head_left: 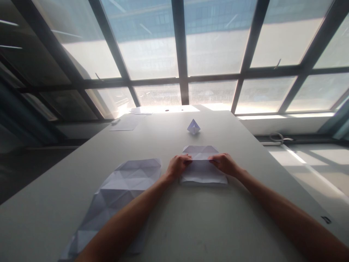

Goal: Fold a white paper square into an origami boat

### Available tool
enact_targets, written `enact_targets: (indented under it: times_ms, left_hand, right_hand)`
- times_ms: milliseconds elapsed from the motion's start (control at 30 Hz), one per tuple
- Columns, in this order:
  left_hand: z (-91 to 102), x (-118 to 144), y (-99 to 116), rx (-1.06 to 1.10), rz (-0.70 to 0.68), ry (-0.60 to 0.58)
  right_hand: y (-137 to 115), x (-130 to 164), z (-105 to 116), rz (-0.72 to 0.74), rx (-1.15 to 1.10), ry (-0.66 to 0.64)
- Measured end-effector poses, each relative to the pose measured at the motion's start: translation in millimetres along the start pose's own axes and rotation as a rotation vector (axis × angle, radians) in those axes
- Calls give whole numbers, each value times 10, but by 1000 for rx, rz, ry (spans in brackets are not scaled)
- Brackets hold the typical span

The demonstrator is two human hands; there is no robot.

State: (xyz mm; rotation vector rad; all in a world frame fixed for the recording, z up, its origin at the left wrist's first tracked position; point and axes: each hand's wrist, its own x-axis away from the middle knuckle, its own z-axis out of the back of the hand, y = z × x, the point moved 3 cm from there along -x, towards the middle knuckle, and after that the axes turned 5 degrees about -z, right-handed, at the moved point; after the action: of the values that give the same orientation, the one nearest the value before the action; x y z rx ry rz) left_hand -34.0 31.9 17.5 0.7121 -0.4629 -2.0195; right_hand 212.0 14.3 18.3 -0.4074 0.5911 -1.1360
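Observation:
A folded sheet of white paper [203, 171] lies in front of me, creased across, with slanted corners at its far edge. On its left side my left hand [178, 165] is closed, fingers pinching the paper near the crease. My right hand [223, 163] grips the right side at about the same height. Beyond the sheet stands a small pointed origami piece [193, 126], touched by neither hand. A larger sheet of creased paper [120, 193] spreads out to the left, partly hidden under my left forearm.
The white table [218, 225] runs forward to large framed windows. Flat papers [124, 124] lie at its far left, with a small pale object on them. A small dark fitting [325, 219] sits near the right edge. A coiled cable [276, 137] is beyond that edge.

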Motion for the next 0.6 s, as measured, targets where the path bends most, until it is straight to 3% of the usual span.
enact_targets:
  times_ms: [200, 300, 467, 600]
  left_hand:
    - [158, 2, 22, 150, 54, 324]
    - [182, -8, 43, 320, 103, 450]
    - [127, -64, -26, 509, 182, 496]
    - [119, -75, -122, 333, 204, 519]
  right_hand:
    - [117, -70, 68, -129, -535, 268]
    - [41, -93, 52, -152, -694, 307]
    - [-24, -80, -32, -302, -756, 337]
    - [60, -58, -59, -411, -662, 356]
